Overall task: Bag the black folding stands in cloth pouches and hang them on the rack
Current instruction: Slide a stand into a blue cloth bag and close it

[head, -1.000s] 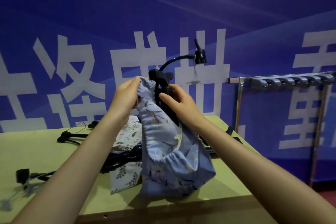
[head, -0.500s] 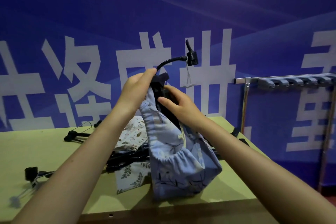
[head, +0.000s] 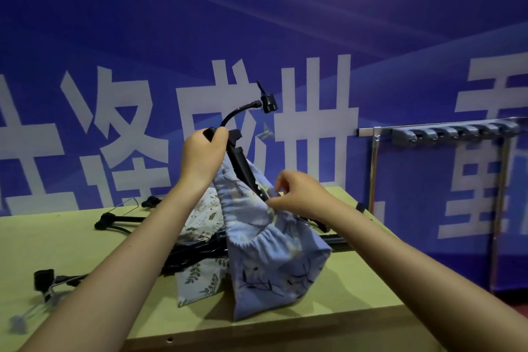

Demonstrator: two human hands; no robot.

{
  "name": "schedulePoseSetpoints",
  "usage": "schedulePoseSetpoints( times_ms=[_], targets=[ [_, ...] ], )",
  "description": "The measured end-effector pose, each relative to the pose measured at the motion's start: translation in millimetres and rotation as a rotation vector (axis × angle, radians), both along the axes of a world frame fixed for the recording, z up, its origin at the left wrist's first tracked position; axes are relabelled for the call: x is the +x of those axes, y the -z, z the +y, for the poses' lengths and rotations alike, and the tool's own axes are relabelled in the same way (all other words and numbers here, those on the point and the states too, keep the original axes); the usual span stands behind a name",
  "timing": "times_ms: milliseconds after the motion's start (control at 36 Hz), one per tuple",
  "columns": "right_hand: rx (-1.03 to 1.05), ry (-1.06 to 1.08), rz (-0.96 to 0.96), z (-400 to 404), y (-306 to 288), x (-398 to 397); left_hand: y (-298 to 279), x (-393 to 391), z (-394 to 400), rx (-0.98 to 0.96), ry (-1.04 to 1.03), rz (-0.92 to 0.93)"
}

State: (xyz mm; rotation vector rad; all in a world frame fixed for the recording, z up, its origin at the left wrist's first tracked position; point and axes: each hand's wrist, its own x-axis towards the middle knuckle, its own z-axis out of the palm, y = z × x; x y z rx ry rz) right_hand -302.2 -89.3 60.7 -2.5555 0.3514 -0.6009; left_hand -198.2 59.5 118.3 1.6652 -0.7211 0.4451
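Left hand [head: 203,156] gripping black folding stand [head: 243,164] upright in blue floral cloth pouch [head: 274,251]; right hand [head: 297,193] fingers pinching pouch rim. Near front edge of green bench [head: 85,240]. Metal rack [head: 445,134] well apart, right, against blue wall.

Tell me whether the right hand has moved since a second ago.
Yes. The right hand has dropped from the black folding stand to the blue pouch's rim, lower and further right against the white wall lettering.

The left hand [head: 203,158] no longer pinches the rim of the blue cloth pouch [head: 268,243]; it now grips the top of the black folding stand [head: 243,163]. The right hand [head: 297,194] drops toward 4 o'clock, off the stand, and pinches the pouch's gathered rim. More of the stand's shaft shows above the pouch.
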Motion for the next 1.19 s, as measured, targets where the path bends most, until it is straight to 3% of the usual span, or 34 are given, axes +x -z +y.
schedulePoseSetpoints(
  times_ms=[83,139,333,417,639,778,861,944,1000,1111,1194],
  targets=[
    [0.165,-0.090,0.233,-1.4,-0.9,-13.1,-0.2,-2.1,-0.2,-0.003,0.007,-0.022],
    [0.271,-0.144,0.233,-2.5,-1.4,-18.1,-0.9,-5.1,0.4,0.009,0.014,-0.038],
    [1.040,-0.330,-0.207,-12.0,-44.7,-19.7,-5.1,-14.9,6.2,0.034,0.081,-0.070],
    [1.265,-0.445,-0.375,-16.9,-79.4,-24.2,-7.5,-14.6,9.7,0.079,0.130,-0.110],
    [1.225,-0.582,-0.620,-11.6,-143.1,-22.1,-24.1,-24.4,6.5,0.236,0.175,-0.169],
    [1.320,-0.493,-0.760,-10.9,-160.3,-16.9,-34.5,-33.0,-0.4,0.318,0.196,-0.233],
    [1.117,-0.398,-0.805,-14.4,-153.2,-12.8,-36.6,-33.4,-1.0,0.354,0.201,-0.242],
    [0.524,-0.303,-0.663,-16.0,-128.2,-10.4,-31.0,-30.4,-1.3,0.338,0.278,-0.212],
    [0.239,-0.311,-0.534,-17.5,-113.6,-8.6,-27.7,-26.2,-2.0,0.296,0.289,-0.184],
    [-0.012,-0.333,-0.337,-8.8,-100.3,-4.7,-23.6,-17.1,-3.7,0.217,0.309,-0.101],
    [-0.118,-0.303,-0.298,-5.7,-97.7,0.3,-21.2,-17.3,-3.0,0.163,0.509,0.080]
  ],
)
